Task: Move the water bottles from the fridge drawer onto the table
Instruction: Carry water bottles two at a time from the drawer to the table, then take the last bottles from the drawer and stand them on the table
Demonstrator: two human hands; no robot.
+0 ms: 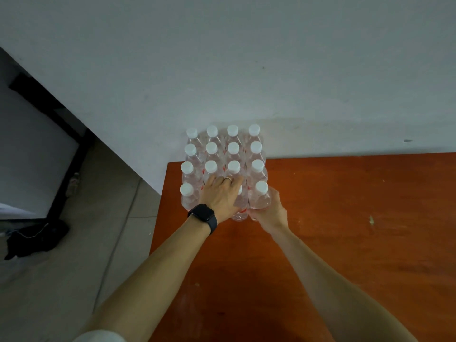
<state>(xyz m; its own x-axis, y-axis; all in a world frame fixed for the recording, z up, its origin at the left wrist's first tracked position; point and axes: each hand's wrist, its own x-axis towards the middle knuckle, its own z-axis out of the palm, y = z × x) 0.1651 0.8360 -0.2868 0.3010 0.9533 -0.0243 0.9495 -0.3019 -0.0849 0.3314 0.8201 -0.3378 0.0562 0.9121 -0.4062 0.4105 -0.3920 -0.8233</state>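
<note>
- Pale grey wall (246, 58) backs an orange-brown tabletop (345, 218); tiled floor (74, 267) lies to the left.
- Sixteen white-capped water bottles (233, 148) stand upright in a four-by-four block at the tabletop's far left corner, against the wall.
- Left hand (218, 198), with a black watch (203, 213) and a ring (228, 179), lies over the front row, fingers reaching among the bottles; I cannot tell whether they grip.
- Right hand (270, 211) curls round the front-right bottle (261, 199) low on its body.
</note>
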